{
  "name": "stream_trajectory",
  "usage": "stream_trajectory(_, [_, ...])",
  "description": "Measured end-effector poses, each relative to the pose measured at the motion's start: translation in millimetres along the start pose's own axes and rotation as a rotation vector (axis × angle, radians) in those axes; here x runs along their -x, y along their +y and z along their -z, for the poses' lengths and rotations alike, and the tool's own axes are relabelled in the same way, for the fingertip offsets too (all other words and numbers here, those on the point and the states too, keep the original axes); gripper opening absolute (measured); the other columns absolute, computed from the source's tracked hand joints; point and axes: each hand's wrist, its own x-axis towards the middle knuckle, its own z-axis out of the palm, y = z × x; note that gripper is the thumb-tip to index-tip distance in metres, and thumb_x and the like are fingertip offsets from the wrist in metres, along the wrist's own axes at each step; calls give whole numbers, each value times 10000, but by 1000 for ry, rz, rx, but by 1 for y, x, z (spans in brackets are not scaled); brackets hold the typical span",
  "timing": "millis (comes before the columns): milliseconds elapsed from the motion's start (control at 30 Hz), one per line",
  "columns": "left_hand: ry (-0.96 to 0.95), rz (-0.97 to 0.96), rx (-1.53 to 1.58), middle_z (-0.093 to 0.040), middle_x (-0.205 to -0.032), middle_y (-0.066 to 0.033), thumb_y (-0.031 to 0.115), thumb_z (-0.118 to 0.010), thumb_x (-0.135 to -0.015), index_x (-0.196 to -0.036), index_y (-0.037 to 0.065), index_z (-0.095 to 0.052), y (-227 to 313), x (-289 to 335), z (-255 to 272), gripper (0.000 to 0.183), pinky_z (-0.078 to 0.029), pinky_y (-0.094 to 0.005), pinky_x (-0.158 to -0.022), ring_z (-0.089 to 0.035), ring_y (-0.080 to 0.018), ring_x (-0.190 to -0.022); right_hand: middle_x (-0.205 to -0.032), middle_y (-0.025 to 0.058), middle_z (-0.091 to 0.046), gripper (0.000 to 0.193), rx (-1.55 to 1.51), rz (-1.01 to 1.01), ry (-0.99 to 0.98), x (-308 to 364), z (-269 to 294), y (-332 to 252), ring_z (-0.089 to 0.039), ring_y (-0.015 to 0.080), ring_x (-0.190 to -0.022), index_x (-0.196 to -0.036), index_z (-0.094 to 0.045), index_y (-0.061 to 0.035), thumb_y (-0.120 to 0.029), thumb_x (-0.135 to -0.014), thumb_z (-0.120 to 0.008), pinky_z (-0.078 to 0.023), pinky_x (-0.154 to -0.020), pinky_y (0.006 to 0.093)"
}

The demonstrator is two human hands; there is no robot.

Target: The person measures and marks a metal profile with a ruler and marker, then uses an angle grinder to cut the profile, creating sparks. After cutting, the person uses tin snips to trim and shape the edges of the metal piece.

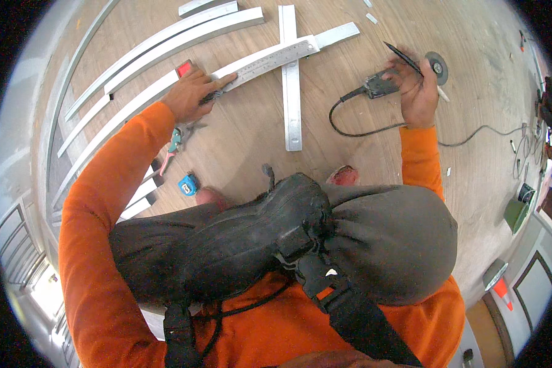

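My left hand (193, 95) presses a steel ruler (270, 61) onto a long metal profile (340, 35), its index finger lying along the ruler; part of what the other fingers grip is hidden. A red block (184, 68) shows just beyond the knuckles. That profile crosses over another metal profile (293, 116) lying lengthwise on the floor. Over at the right, my right hand (418, 95) pinches a dark, pointed marker (403, 56), tip toward the upper left. Under or behind this hand lies a corded angle grinder (381, 84) with a grey disc (436, 67); the palm hides its middle.
Several more metal profiles (184, 46) lie at the upper left. Snips (172, 147) with green and red handles and a blue tape measure (188, 183) rest near my left knee. The grinder's cord (362, 135) runs right across the wood-look floor. An orange cone (503, 291) stands lower right.
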Motion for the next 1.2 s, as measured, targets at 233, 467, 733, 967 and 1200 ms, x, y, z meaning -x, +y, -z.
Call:
stream_trajectory(233, [-40,11,-67,-657,-954,-102,92,-743,-793,-1609,344,-323,-12,-9,-2,951,-466,-415,-963,-563,-292,-954,-906,65,-677,300,513,77,-17,-31,-10,7,-633,162,-797,-1156,-687,27,-195,-955,-695,-526,-710,312])
stream_trajectory(467, [-80,39,-98,-664,-979,-103,83,-758,-799,-1608,353,-323,-9,-13,0,957,-472,-398,-979,-575,-293,-988,-831,32,-663,224,807,112,-292,-77,-38,21,-613,117,-748,-1130,-707,2,-151,-975,-655,-501,-673,253])
stream_trajectory(733, [72,-35,-23,-583,-884,-122,34,-703,-696,-1581,264,-402,-13,-10,-6,963,-466,-440,-917,-551,-330,-901,-842,62,-721,283,1171,193,-394,-98,-66,55,-639,160,-779,-1038,-753,-94,-330,-924,-648,-494,-711,315])
stream_trajectory(967, [124,-67,20,-584,-903,-121,25,-697,-711,-1572,270,-420,-15,-9,-7,937,-469,-438,-908,-541,-324,-907,-841,71,-721,290,1132,206,-411,-103,-69,68,-634,170,-774,-1033,-751,-94,-336,-917,-643,-495,-720,327])
stream_trajectory(1200, [88,-28,-17,-575,-892,-119,26,-697,-722,-1569,273,-428,-17,-9,-11,922,-472,-429,-903,-542,-321,-901,-864,125,-741,292,1208,179,-418,-108,-64,80,-716,277,-803,-1045,-750,-143,-369,-895,-639,-560,-750,398])
